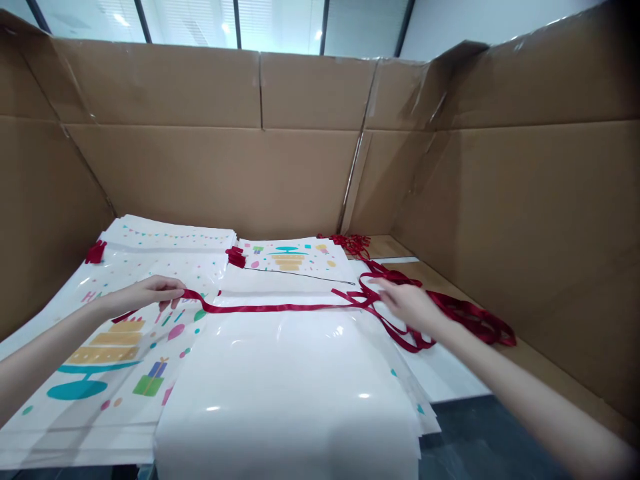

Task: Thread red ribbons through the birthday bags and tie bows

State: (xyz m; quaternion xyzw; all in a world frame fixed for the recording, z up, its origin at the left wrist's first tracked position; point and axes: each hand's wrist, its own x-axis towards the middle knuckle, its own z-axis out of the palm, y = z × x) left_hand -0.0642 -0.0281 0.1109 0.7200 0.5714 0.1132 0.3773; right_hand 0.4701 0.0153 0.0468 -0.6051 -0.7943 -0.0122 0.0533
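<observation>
Our ribbon [285, 308] could snag or skew if its loops [417, 343] tangle by our right hand [407, 307] while we pull. Our left hand [157, 291] pinches it; it runs between our 2 hands across the glossy sheet [285, 373] (we can't tell whether the right grips).

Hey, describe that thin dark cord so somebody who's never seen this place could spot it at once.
Inside the cardboard walls, find the right-hand pile of white sheets and the red ribbon drawn out from the left hand. Just beyond that ribbon, the cord runs rightward from near a small red bundle. It's hair-thin and dark; its neighbours are red, the ribbon much wider.
</observation>
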